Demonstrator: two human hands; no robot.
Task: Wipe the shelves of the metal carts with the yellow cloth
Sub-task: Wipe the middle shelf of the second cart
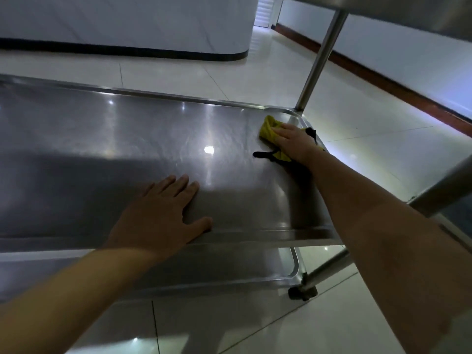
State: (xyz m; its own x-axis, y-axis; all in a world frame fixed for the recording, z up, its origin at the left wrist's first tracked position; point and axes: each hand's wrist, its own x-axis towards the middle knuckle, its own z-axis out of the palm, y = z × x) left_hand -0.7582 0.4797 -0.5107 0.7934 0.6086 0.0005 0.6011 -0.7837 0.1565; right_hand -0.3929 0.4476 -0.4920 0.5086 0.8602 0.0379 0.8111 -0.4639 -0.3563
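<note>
Head view: the middle shelf (127, 139) of a metal cart is being wiped; a lower shelf (229, 272) and an upper shelf (408, 11) are judged still to do. The left hand (158, 215), fingers spread, is pressed flat near the shelf's front edge. The right hand (293, 141) is pressed flat on the yellow cloth (268, 129) at the far right corner. No writing is legible.

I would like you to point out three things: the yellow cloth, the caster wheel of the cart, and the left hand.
yellow cloth (267, 129): head view, on the bunched far end.
caster wheel (302, 293): head view, on the dark wheel body.
left hand (159, 218): head view, on its back.
</note>
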